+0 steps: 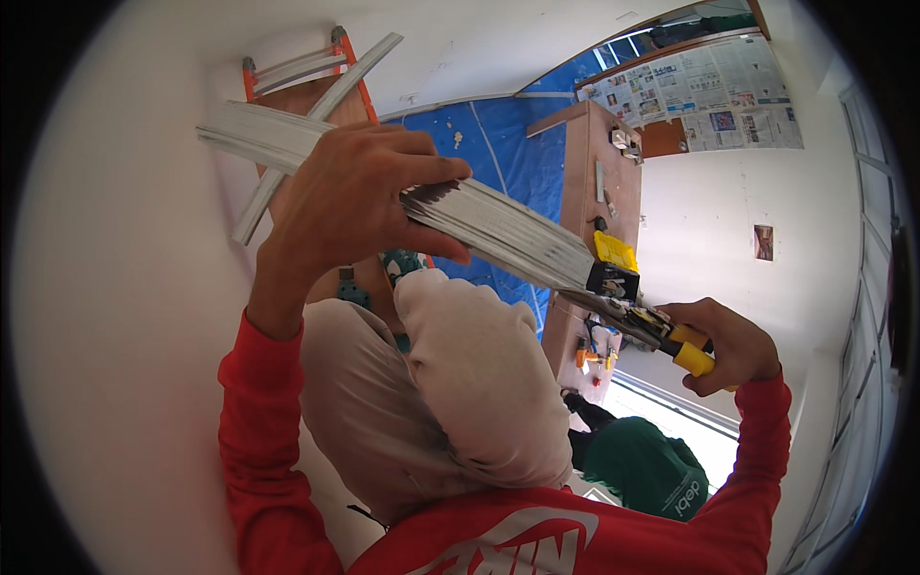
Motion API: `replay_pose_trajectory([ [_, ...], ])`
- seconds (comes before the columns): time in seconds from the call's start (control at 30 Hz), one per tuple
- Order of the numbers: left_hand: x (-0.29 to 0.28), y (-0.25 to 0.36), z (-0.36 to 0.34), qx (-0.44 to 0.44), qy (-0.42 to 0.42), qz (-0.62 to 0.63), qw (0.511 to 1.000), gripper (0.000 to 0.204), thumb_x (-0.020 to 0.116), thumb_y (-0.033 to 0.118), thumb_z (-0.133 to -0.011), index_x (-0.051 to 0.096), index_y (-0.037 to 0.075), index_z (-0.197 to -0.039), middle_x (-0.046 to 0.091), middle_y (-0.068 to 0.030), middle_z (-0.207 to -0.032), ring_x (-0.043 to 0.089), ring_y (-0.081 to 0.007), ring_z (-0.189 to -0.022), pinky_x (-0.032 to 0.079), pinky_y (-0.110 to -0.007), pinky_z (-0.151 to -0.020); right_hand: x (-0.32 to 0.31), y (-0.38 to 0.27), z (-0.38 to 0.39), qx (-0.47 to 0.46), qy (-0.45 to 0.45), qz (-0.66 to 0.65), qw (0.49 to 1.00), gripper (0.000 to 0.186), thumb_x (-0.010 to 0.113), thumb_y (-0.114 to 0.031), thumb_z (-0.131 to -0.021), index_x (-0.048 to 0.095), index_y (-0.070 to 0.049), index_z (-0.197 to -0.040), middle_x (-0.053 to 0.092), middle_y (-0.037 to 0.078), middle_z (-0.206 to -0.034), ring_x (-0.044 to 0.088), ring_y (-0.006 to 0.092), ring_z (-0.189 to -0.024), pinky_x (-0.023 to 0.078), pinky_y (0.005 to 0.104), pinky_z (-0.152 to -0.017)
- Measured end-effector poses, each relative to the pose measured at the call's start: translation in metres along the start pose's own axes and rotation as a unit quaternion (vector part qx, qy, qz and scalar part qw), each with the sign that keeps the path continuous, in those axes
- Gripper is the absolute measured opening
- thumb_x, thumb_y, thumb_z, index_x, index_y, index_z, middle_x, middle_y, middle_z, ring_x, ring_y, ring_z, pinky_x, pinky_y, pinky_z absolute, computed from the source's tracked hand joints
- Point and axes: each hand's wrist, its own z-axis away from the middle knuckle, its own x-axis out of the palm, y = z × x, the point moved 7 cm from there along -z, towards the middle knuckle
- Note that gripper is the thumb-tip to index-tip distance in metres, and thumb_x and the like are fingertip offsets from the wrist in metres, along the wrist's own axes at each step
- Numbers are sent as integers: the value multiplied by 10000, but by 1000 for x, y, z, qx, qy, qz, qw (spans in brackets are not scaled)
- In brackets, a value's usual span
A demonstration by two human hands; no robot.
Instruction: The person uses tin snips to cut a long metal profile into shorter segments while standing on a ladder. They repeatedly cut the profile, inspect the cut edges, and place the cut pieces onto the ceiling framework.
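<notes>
My left hand point(359, 187) is wrapped around a long ribbed metal channel point(513, 230), thumb below and fingers over the top. The channel slants from upper left down to the right, held up above my knees. In my right hand point(733, 340) is a pair of tin snips point(652, 326) with yellow grips. Their jaws are at the channel's right end; whether the blades are closed on the metal, I cannot tell. A narrower metal strip point(359, 72) crosses behind the channel on the left.
An orange-railed ladder point(362, 94) leans at the upper left. Blue sheeting point(532, 172) covers the floor beside a long wooden bench point(575, 182). On the bench are a yellow case point(613, 251) and an orange tool point(583, 356). A person in green point(637, 465) is at lower right.
</notes>
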Motion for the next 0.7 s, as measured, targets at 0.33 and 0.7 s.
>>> replay_pose_trajectory([
  [0.33, -4, 11, -3, 22, -3, -47, 999, 733, 910, 611, -549, 820, 123, -1089, 710, -6, -854, 667, -218, -757, 525, -369, -740, -10, -18, 3, -54, -33, -58, 996, 871, 827, -175, -581, 628, 56, -1396, 703, 125, -875, 666, 263, -717, 551, 323, -792],
  [0.7, 0, 7, -2, 25, -12, -47, 999, 719, 906, 604, -560, 819, 123, -1087, 703, -8, -844, 668, -216, -764, 526, -371, -752, -20, -33, -5, -111, -38, 14, 993, 796, 824, -152, -582, 668, 43, -1338, 705, 113, -860, 667, 244, -688, 565, 319, -779],
])
